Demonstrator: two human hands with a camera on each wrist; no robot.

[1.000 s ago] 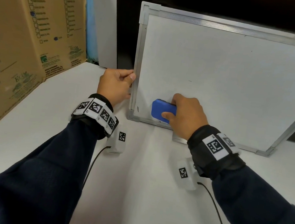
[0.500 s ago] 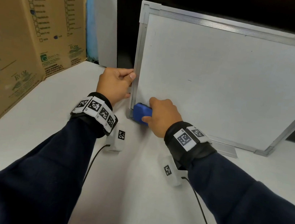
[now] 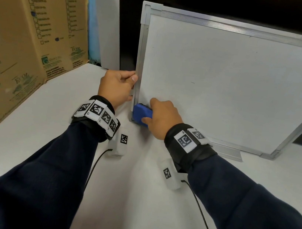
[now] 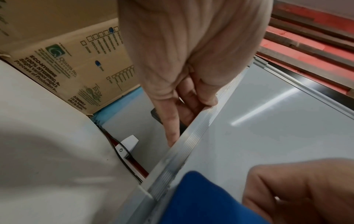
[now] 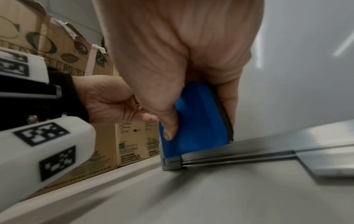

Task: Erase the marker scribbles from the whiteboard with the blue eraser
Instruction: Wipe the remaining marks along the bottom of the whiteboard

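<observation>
The whiteboard is stood upright on the white worktop, leaning back slightly, with its aluminium frame resting on the surface. The blue eraser is pressed flat against the board's lower left corner, touching both the left frame rail and the bottom rail. It is gripped by the right hand: the thumb is laid along the eraser's near edge and the other fingers are curled over its far edge, so that the eraser is pinched between them, as is seen clearly in the right wrist view. A dark felt layer is visible on the side of the eraser facing the board.

The left vertical rail of the frame is held by the left hand just above the eraser, with the thumb pressed on the front of the rail and the curled fingers wrapped behind it. The two hands are near each other but apart.

The writing surface is seen as almost entirely white; only a few tiny dark specks are left, one small dash near the middle. To the left of the board a printed cardboard box is stood on the worktop. Tagged wrist bands are worn on both dark-sleeved forearms, and black cables are trailed from them across the worktop.
</observation>
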